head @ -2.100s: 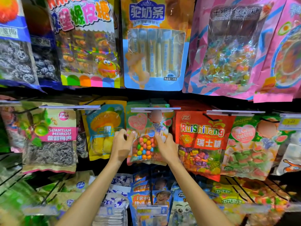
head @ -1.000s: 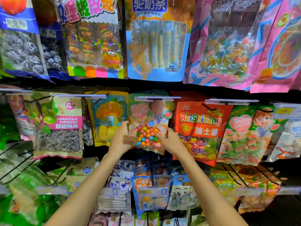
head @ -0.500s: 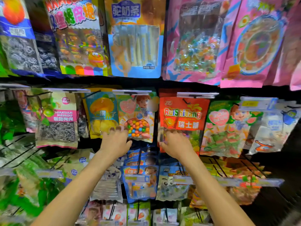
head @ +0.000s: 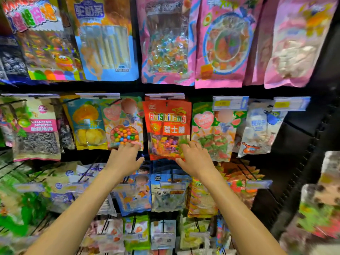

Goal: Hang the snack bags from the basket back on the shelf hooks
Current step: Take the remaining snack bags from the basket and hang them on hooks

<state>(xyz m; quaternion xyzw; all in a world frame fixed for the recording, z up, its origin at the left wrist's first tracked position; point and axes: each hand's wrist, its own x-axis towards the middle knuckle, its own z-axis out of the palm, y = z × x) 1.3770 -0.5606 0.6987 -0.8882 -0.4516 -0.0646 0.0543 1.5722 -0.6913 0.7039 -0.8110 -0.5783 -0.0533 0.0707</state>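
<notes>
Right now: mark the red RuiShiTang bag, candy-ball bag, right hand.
red RuiShiTang bag (head: 167, 118), head view, logo panel.
candy-ball bag (head: 124, 134), head view, clear window.
right hand (head: 195, 159), head view, back of hand.

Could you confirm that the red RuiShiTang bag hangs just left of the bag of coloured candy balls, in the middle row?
Not quite: the head view shows the red RuiShiTang bag hanging just right of the candy-ball bag, in the middle row.

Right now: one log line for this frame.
candy bag: hanging | left hand: open, touching its bottom | right hand: open, on red bag
</notes>
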